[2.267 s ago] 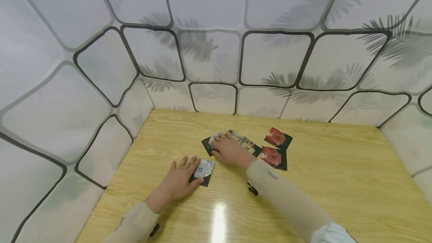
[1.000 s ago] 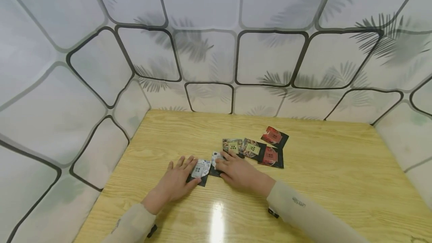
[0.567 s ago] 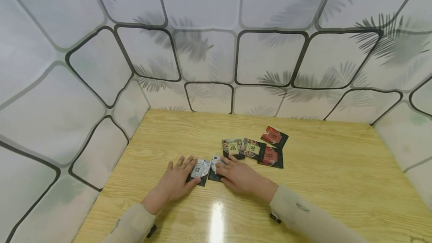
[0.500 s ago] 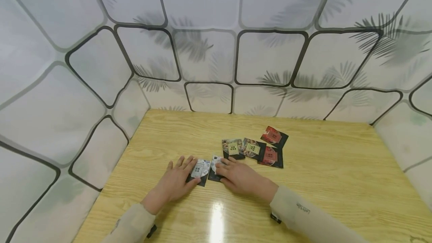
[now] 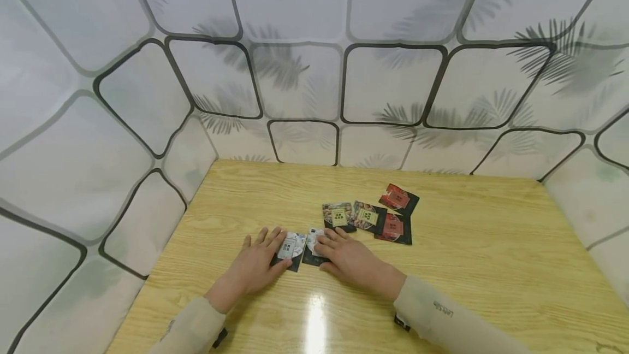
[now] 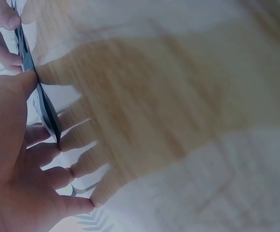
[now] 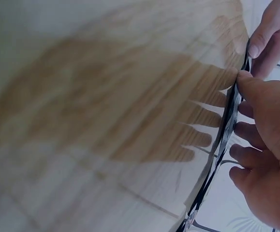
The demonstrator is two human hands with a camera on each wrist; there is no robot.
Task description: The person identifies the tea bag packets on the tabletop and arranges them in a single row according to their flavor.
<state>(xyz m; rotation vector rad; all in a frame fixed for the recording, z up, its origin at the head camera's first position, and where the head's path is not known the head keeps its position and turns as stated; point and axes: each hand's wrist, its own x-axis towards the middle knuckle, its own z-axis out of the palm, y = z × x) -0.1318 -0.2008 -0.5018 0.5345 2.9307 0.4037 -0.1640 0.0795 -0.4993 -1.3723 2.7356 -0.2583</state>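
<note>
Our left hand [image 5: 251, 268], fingers spread, rested on left white packet [image 5: 289, 247]; right hand [image 5: 352, 260], fingers uncurled, on right white packet [image 5: 313, 242]. We had just slid latter toward us, beside its twin: white pair seemed grouped, nearer us than yellow packets [image 5: 338, 217].

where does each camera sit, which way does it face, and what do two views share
Head: worn on the head, facing forward and down at six sachets on the wood-grain table, patterned backdrop beyond; left hand, right hand, beige sleeves show.
Left wrist: worn there, looking low across the table; left hand large, right hand partly at top left.
Right wrist: worn there, looking low across the table; right hand large, left hand partly at top right.
Shared: both wrist views show both hands and sachets nearly edge-on.
</note>
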